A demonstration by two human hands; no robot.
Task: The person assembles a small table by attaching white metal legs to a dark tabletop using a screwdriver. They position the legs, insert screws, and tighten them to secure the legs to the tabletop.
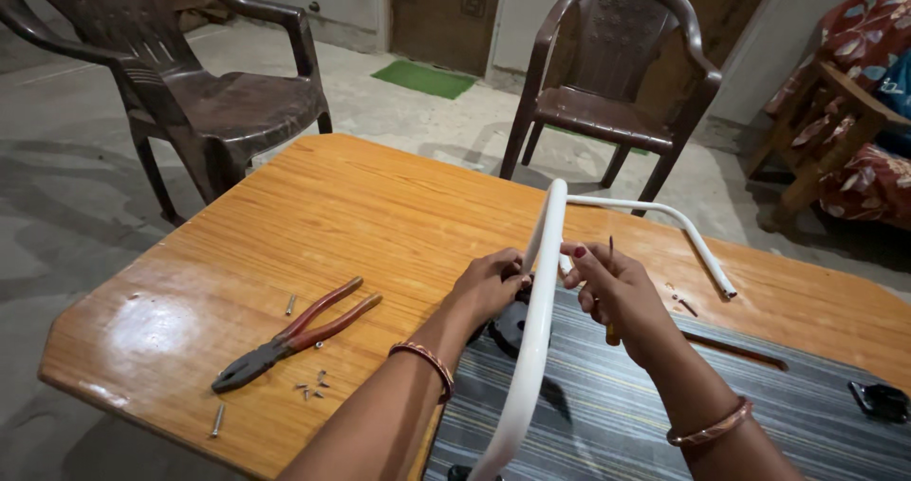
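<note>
A white bent metal tube frame rises from the bottom of the head view, curves at the top and runs right to an open end near the table's far edge. My left hand presses against the tube's left side at mid-height, over a black part that lies under it. My right hand touches the tube from the right and holds a thin screwdriver upright, its yellow handle low in the palm. Both wrists wear bangles.
Red-handled pliers lie on the wooden table at left, with loose screws around them. A striped grey mat covers the near right. A black piece lies far right. Two brown plastic chairs stand beyond the table.
</note>
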